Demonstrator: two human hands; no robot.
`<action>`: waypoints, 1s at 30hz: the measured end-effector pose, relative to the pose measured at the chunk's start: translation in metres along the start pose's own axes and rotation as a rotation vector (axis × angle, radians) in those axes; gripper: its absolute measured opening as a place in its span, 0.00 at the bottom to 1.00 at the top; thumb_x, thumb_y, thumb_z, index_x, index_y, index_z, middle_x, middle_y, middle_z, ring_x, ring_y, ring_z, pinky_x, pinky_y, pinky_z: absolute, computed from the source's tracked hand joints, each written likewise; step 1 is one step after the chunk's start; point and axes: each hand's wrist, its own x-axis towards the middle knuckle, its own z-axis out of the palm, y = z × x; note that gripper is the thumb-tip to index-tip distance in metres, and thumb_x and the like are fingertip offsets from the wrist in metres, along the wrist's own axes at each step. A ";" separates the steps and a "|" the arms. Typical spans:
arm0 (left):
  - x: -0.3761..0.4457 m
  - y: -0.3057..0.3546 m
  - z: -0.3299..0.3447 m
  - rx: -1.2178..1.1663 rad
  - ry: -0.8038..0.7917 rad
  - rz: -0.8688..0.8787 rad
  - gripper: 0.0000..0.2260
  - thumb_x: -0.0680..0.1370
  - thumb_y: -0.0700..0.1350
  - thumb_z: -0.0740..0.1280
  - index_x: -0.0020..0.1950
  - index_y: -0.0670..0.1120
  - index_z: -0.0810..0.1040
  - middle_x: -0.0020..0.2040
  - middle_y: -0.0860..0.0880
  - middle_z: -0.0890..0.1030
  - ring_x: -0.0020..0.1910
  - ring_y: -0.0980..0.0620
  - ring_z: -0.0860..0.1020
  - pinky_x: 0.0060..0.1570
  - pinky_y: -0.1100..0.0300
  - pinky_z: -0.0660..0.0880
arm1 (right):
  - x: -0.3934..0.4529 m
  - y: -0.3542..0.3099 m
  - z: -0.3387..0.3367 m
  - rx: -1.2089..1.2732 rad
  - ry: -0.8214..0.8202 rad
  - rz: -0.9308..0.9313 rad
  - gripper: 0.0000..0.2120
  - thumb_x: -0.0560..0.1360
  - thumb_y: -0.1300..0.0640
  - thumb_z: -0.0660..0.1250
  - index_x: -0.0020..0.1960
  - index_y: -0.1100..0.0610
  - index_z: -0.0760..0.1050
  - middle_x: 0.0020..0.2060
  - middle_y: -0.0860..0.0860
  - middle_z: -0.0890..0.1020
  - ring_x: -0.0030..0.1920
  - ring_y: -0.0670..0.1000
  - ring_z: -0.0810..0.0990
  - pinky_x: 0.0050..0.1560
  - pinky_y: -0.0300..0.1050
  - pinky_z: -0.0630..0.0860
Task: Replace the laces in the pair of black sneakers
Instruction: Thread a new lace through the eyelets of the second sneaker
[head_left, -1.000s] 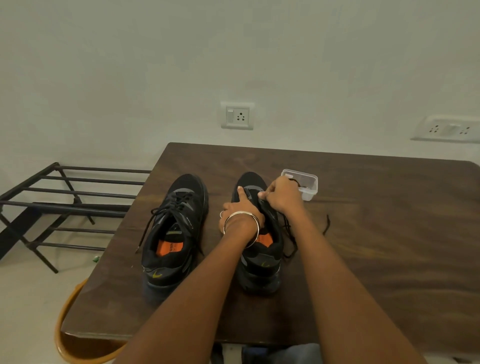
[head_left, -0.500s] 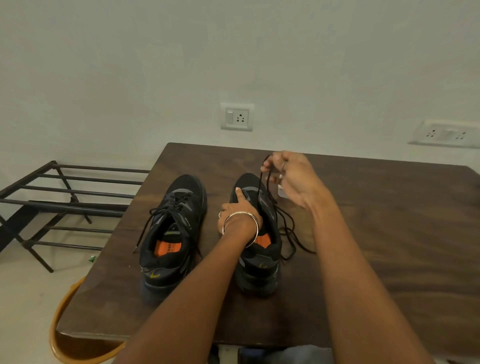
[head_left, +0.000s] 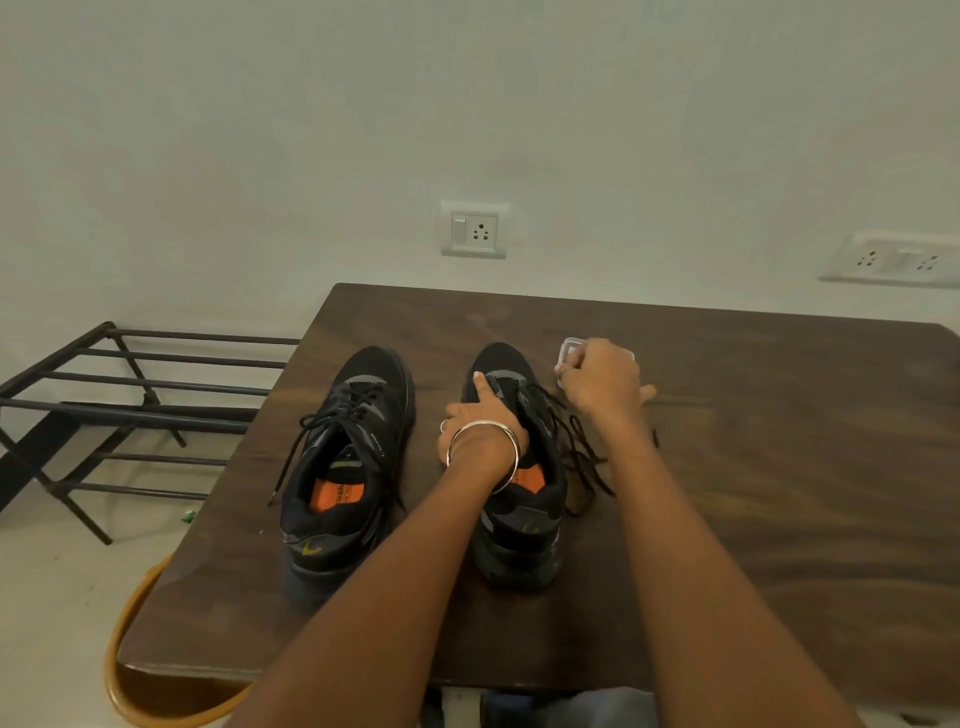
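Head view. Two black sneakers stand side by side on the desk, toes toward the wall. Left sneaker is laced, well apart from both hands. Right sneaker lies under the left hand, which rests on its tongue with forefinger straight along the eyelets. One loosened black lace trails from this sneaker onto the desk, just beside the right hand. Right hand has fingers curled, knuckles up, over one clear plastic container; whether it grips the lace cannot be told. One bangle circles the left wrist.
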 end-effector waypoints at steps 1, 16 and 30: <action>0.000 0.000 0.000 -0.001 -0.004 0.001 0.42 0.77 0.58 0.65 0.78 0.56 0.38 0.71 0.37 0.61 0.68 0.36 0.65 0.62 0.43 0.69 | 0.000 -0.002 0.003 -0.010 -0.062 -0.043 0.06 0.79 0.57 0.67 0.48 0.57 0.81 0.46 0.51 0.81 0.52 0.53 0.76 0.59 0.58 0.71; 0.001 -0.001 0.000 0.000 0.004 -0.016 0.44 0.76 0.56 0.67 0.78 0.55 0.38 0.71 0.37 0.62 0.68 0.36 0.66 0.62 0.42 0.69 | -0.011 -0.032 -0.004 0.411 -0.329 -0.205 0.10 0.81 0.62 0.62 0.47 0.64 0.81 0.43 0.52 0.82 0.47 0.49 0.79 0.51 0.45 0.75; 0.010 -0.009 -0.034 -0.305 -0.194 0.116 0.34 0.73 0.38 0.71 0.76 0.43 0.62 0.65 0.42 0.75 0.57 0.45 0.75 0.56 0.57 0.73 | -0.016 0.012 -0.036 0.505 -0.888 -0.105 0.06 0.78 0.69 0.64 0.51 0.71 0.79 0.36 0.58 0.81 0.34 0.51 0.81 0.35 0.41 0.81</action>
